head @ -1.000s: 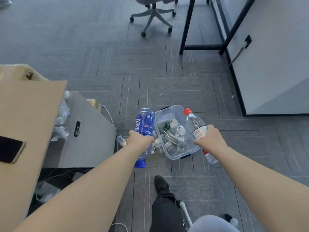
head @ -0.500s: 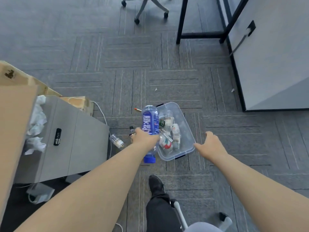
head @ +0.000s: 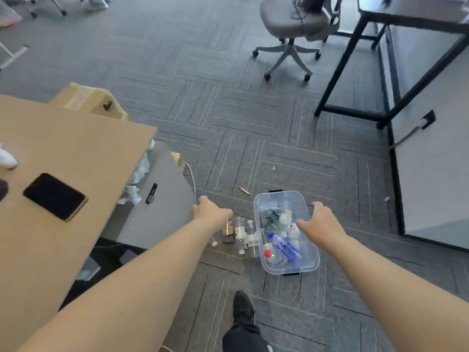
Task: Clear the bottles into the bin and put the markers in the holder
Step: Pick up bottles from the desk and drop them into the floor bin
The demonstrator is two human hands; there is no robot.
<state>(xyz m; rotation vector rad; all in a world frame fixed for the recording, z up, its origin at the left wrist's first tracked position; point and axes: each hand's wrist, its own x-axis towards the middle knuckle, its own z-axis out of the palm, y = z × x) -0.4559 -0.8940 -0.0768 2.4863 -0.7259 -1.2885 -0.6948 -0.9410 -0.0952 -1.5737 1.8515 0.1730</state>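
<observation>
Both your hands are hovering empty — left hand (head: 212,212) loosely curled above the loose bottles (head: 239,233) lying on the carpet just left of the bin (head: 308,269); right hand (head: 318,223) spread, fingers released, over the bin. Risk: those small bottles are clustered and touching, so grabbing one is likely nudging others away to roll — or knocking the bin. The blue bottle (head: 285,247) is lying flat inside the bin, long axis diagonal, cap pointing up-left. The marker (head: 243,190) is lying on the carpet beyond the bin, axis slanting; the holder isn't showing.
</observation>
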